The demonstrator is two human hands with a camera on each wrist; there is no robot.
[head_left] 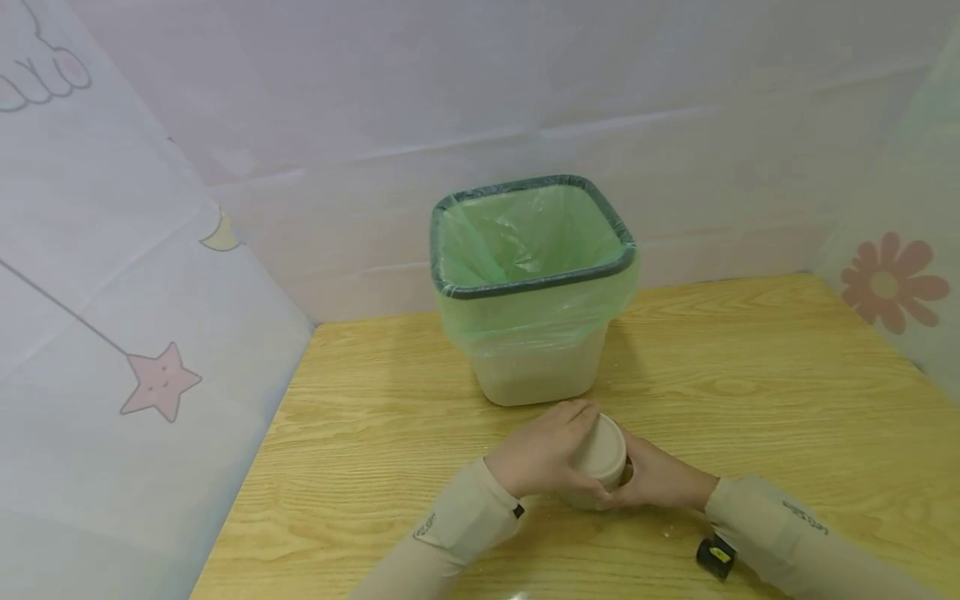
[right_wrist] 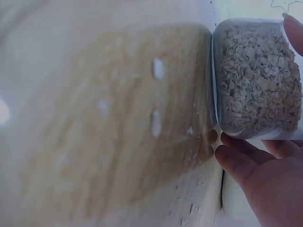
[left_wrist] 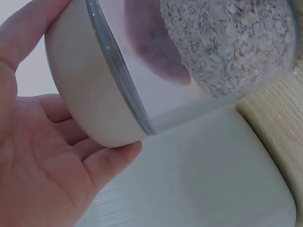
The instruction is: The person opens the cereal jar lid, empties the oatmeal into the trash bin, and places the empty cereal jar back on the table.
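A clear jar [right_wrist: 258, 78] partly filled with oat flakes [left_wrist: 232, 42] stands on the table between both hands. Its beige lid [head_left: 603, 450], ringed by a grey band at the seam, is on the jar. From the left side and above, my left hand [head_left: 546, 454] grips this lid, thumb on one side and fingers on the other, as the left wrist view shows. My right hand [head_left: 660, 477] holds the jar's clear body from the right, the thumb opposite the fingers. The head view hides most of the body behind the hands.
Just behind the jar stands a pale bin [head_left: 540, 371] with a dark rim and a green bag liner [head_left: 525, 233]. A small black object with a yellow mark [head_left: 716, 557] is by the right sleeve. White specks dot the wooden table [head_left: 360, 467]. Printed cloth walls enclose it.
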